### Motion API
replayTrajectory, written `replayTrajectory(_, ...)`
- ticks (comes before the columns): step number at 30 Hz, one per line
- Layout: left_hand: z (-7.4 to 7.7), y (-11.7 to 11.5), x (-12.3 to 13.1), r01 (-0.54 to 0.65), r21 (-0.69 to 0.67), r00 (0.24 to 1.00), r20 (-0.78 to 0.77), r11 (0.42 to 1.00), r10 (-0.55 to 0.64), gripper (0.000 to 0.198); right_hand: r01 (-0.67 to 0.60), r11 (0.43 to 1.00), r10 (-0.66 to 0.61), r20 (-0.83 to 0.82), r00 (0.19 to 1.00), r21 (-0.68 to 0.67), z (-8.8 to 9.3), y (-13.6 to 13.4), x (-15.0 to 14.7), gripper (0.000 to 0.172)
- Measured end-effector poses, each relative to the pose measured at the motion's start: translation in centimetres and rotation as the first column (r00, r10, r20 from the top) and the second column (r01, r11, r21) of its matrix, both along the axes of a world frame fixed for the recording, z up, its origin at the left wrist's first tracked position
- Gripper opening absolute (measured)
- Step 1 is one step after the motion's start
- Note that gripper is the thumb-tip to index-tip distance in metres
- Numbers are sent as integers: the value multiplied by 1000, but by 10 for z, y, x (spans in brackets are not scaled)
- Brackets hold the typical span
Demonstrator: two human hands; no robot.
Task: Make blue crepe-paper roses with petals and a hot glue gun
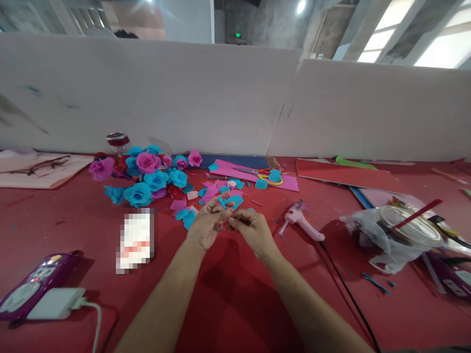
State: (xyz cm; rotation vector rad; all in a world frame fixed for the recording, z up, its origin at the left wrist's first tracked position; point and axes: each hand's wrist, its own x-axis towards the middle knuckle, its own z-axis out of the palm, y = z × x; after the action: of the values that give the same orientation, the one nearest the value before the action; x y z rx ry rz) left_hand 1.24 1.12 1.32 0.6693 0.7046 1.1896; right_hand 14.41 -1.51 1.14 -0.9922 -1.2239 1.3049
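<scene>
Over the middle of the red table, my left hand (209, 223) pinches a small blue paper piece (222, 202) that stands up between its fingers. My right hand (253, 230) meets it fingertip to fingertip, its thumb and index finger pressed together; whatever is between them is too small to make out. Just beyond the hands lie loose blue and pink paper petals (211, 190). Finished-looking blue and pink paper flowers (149, 179) are bunched at the back left. A pink glue gun (304, 223) lies right of my right hand.
Yellow-handled scissors (270, 180) lie on pink paper (292, 183) behind the petals. At right are a lidded container (410, 225) in a plastic bag and the glue gun's black cable (348, 289). A purple power strip (37, 282) with a white charger (55, 304) sits at left.
</scene>
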Motion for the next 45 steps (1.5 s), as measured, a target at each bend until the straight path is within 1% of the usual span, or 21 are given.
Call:
replayTrajectory(3,-1,0,0,114,41,993,-18,993,-114,54,24,1000,-24,-2,1000,-10,0,0,-1,12)
replayTrajectory(5,-2,0,-2,175,47,984,-43,984,-173,47,28,999,-28,-23,999,-16,2,0,0,12)
replayTrajectory(6,-2,0,-2,181,43,982,-57,983,-178,43,26,1000,-26,-32,999,-16,3,0,0,12)
replayTrajectory(10,0,1,-5,140,36,986,-93,990,-136,26,10,1000,-10,-21,1000,-13,4,1,1,10)
replayTrajectory(13,1,1,-5,80,48,991,-110,996,-74,21,-14,1000,14,13,1000,8,3,1,1,9)
replayTrajectory(16,2,0,-2,22,22,994,-108,1000,-20,22,-29,999,28,31,999,32,0,1,0,11)
replayTrajectory(20,0,-1,4,-33,-36,994,-103,999,29,26,-19,997,17,30,999,68,-5,1,-2,14)
replayTrajectory(25,-1,-2,5,-73,-18,987,-147,997,69,29,-31,999,31,-8,999,41,-9,2,-5,15)
replayTrajectory(26,-1,-2,5,-67,-20,987,-150,998,63,28,-33,999,34,-11,999,34,-9,2,-5,15)
replayTrajectory(28,0,-2,3,-15,-29,990,-142,999,10,30,-31,999,32,-17,999,24,-8,2,-4,14)
replayTrajectory(30,1,-2,1,56,-11,992,-113,998,-57,41,-26,999,27,-21,999,24,-6,2,-4,15)
replayTrajectory(32,2,-2,-1,82,31,994,-73,996,-79,48,-15,1000,16,-20,1000,23,-5,1,-3,16)
replayTrajectory(36,1,-1,-3,-6,78,999,-45,997,9,49,4,1000,-5,20,1000,21,-5,2,-1,17)
replayTrajectory(41,1,-2,2,-97,71,993,-55,993,101,51,4,998,-9,83,996,61,-9,2,-1,19)
replayTrajectory(45,1,-2,5,-184,86,981,-49,979,189,49,51,993,-65,138,988,104,-10,2,-2,15)
